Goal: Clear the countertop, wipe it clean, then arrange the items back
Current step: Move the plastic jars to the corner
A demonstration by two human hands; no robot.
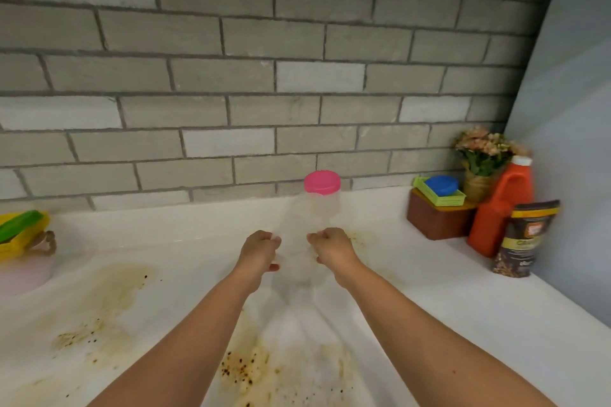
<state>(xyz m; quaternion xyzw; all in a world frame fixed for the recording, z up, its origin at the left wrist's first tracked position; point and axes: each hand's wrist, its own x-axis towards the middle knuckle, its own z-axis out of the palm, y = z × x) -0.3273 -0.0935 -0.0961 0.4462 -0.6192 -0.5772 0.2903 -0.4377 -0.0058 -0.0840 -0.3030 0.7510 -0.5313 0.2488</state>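
Brown-stained white countertop (463,324) lies nearest. Over it, left hand (259,251) and right hand (330,249) curl their fingers around the lower sides of a blurred clear jar (314,211) with pink lid (322,182), mid-counter, before the brick wall (231,76).

Grey brick wall (231,76), pale side panel (568,76)

two grips are showing: a left grip (261,249) and a right grip (332,248). one clear jar (314,215) is wearing one pink lid (322,182). one orange bottle (499,215), one brown bag (525,241), one brown box (436,223), one green tray (443,200), one blue lid (441,185) and one flower pot (477,187) are sitting there.
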